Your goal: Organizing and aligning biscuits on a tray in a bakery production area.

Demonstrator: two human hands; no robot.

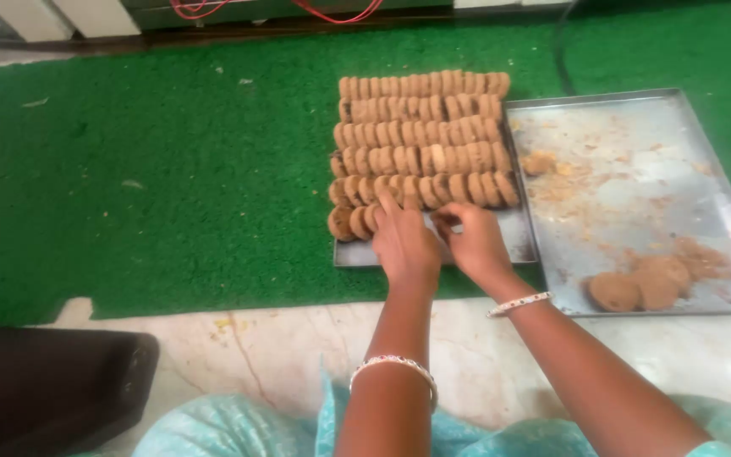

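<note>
Where cookies [353,222] end, both hands [437,245] touch.

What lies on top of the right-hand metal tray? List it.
On the right tray: three round cookies near its front edge, plus crumbs and brown smears. Nothing covers it; both hands work over the neighbouring tray of stacked cookies.

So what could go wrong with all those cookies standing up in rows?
The left hand presses on the short front row of cookies while the right hand works beside it. A nudge might topple these on-edge cookies. The packed rows lean on one another, so one slip could knock several over. The cookies left on the crumb-covered tray look soft and may crumble when lifted.
</note>
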